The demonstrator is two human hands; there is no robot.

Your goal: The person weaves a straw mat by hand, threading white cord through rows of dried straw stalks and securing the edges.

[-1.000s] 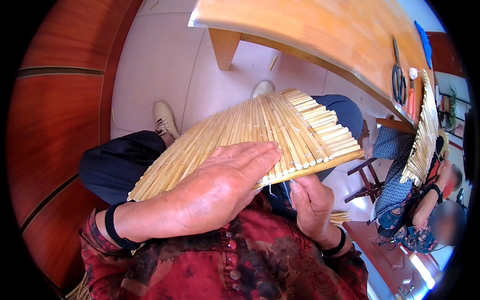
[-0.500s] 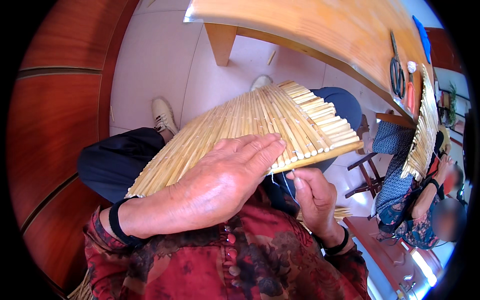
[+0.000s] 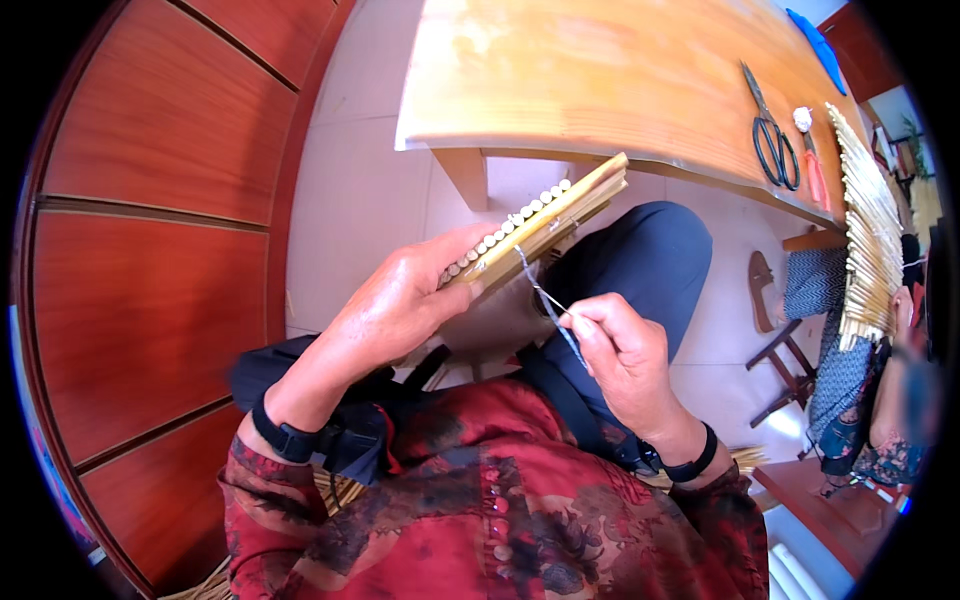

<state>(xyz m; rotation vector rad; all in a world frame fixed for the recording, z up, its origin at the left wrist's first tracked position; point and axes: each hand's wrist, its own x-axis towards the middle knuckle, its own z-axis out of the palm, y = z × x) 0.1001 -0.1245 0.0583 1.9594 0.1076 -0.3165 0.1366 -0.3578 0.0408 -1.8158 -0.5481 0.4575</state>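
Observation:
A mat of pale yellow stalks (image 3: pixel 550 222) is tilted up on edge above my lap, its round cut ends in a row. My left hand (image 3: pixel 405 290) grips its near left end, thumb on the side toward me and fingers behind. From the mat's edge a bluish-white thread (image 3: pixel 535 284) runs down toward my right hand (image 3: pixel 625 355). That hand is closed in a pinch beside the thread, with a thin needle (image 3: pixel 566 312) between thumb and forefinger. Most of the mat's broad face is turned out of sight.
A wooden table (image 3: pixel 580 90) stands ahead, carrying black-handled scissors (image 3: pixel 775 150) and a red-handled tool (image 3: pixel 815 178). Red-brown cabinets (image 3: pixel 150 330) line the left. At right, another person's arm (image 3: pixel 890 400) is by a second stalk mat (image 3: pixel 868 230), near a dark stool (image 3: pixel 785 375).
The mat has swung from lying broad across my lap to standing on edge. My left hand has shifted from its top to its end, and my right hand has drawn away from the edge.

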